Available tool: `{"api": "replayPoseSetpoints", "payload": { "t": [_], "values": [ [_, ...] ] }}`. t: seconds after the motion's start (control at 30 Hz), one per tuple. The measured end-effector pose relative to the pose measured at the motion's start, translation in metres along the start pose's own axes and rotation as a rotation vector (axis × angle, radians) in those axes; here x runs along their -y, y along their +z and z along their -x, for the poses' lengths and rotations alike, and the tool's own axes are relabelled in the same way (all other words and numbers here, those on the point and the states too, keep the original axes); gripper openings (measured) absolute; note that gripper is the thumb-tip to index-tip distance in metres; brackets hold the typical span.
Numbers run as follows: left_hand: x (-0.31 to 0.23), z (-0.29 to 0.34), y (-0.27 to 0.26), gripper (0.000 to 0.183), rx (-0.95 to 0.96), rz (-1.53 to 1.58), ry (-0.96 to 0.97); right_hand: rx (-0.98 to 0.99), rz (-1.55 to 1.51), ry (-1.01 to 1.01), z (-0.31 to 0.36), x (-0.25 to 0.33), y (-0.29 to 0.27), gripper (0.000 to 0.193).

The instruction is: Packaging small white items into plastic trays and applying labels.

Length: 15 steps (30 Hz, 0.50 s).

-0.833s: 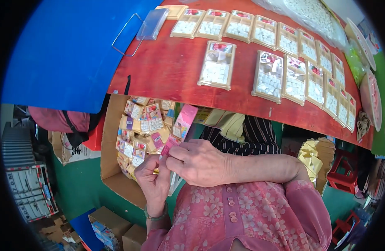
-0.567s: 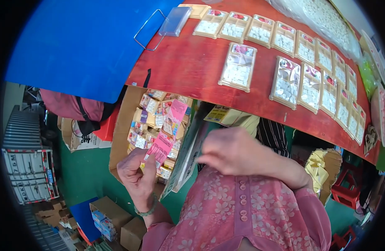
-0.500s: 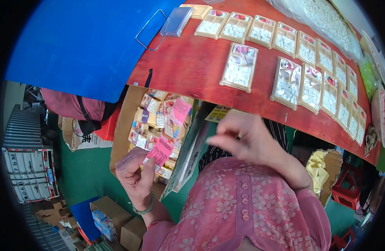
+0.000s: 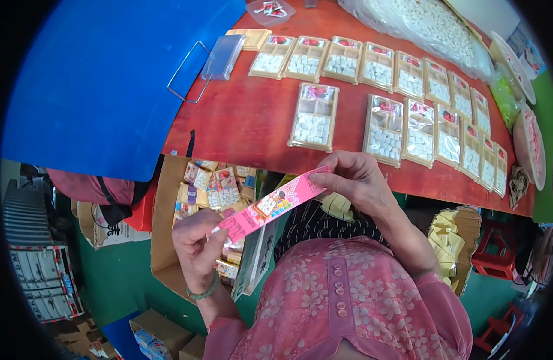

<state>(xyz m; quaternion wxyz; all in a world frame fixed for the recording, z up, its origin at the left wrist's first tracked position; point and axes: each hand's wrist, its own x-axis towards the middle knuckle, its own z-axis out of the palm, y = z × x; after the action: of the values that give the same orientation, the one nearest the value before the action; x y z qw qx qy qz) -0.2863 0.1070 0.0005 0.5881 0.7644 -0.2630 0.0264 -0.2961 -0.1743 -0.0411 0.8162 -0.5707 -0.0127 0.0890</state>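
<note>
A long pink printed paper strip [image 4: 275, 205] is stretched slantwise in front of my body. My left hand [image 4: 195, 247] pinches its lower left end between thumb and fingers. At the upper right end, my right hand [image 4: 361, 185] grips it the same way, close to the table's front edge. Just beyond that hand, a clear-lidded cream plastic box [image 4: 313, 118] with white cube-like pieces and a strawberry picture lies by itself on the table. Below the strip stands an open carton [image 4: 163, 255] full of small filled boxes, partly hidden by my left hand and the strip.
The red table [image 4: 240, 117] carries two rows of similar boxes [image 4: 342, 59]. A blue board [image 4: 102, 84] covers the left, with clear plastic lids [image 4: 223, 57] beside it. A bag of white pieces [image 4: 432, 30] lies at the back right. A carton of yellow card pieces [image 4: 447, 243] stands right.
My right hand has come to the strip's far end and now grips it. The strip has swung from steep to a flatter slant across my front. The view has shifted slightly.
</note>
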Motion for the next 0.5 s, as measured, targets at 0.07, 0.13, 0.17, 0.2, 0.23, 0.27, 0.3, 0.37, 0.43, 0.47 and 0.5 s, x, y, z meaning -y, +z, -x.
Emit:
{"api": "replayPoseSetpoints", "payload": {
  "t": [0.07,0.13,0.17,0.2,0.23,0.27,0.3,0.37,0.43,0.47,0.5],
  "values": [
    [0.011,-0.014,0.001,0.009,0.050,-0.027,-0.055,-0.062,0.009,-0.010,0.001,0.003,-0.004,0.008],
    [0.019,-0.038,0.010,0.009,0.046,0.062,-0.101,-0.188,0.073,-0.035,0.000,0.008,-0.009,0.010],
    [0.017,-0.052,0.015,0.010,0.069,0.017,-0.137,-0.259,0.105,-0.091,-0.003,0.008,-0.010,0.011],
    [0.021,-0.066,0.023,0.010,0.078,0.026,-0.134,-0.271,0.110,-0.093,-0.005,0.009,-0.013,0.011],
    [0.026,-0.082,0.033,0.011,0.044,0.019,-0.207,-0.347,0.154,-0.088,-0.009,0.011,-0.018,0.010],
    [0.030,-0.095,0.040,0.012,0.006,0.007,-0.282,-0.416,0.195,-0.083,-0.012,0.013,-0.020,0.010],
    [0.036,-0.108,0.046,0.012,0.009,0.001,-0.274,-0.459,0.242,-0.124,-0.016,0.014,-0.021,0.011],
    [0.053,-0.132,0.061,0.017,0.021,0.056,-0.275,-0.514,0.304,-0.184,-0.026,0.011,-0.028,0.012],
    [0.084,-0.147,0.063,0.021,0.060,0.048,-0.273,-0.577,0.563,-0.281,-0.038,0.000,-0.043,0.012],
    [0.092,-0.155,0.064,0.027,0.093,0.037,-0.276,-0.582,0.562,-0.283,-0.043,0.001,-0.044,0.012],
    [0.096,-0.160,0.069,0.034,0.076,0.107,-0.325,-0.616,0.663,-0.310,-0.048,0.001,-0.044,0.012]
  ]
}}
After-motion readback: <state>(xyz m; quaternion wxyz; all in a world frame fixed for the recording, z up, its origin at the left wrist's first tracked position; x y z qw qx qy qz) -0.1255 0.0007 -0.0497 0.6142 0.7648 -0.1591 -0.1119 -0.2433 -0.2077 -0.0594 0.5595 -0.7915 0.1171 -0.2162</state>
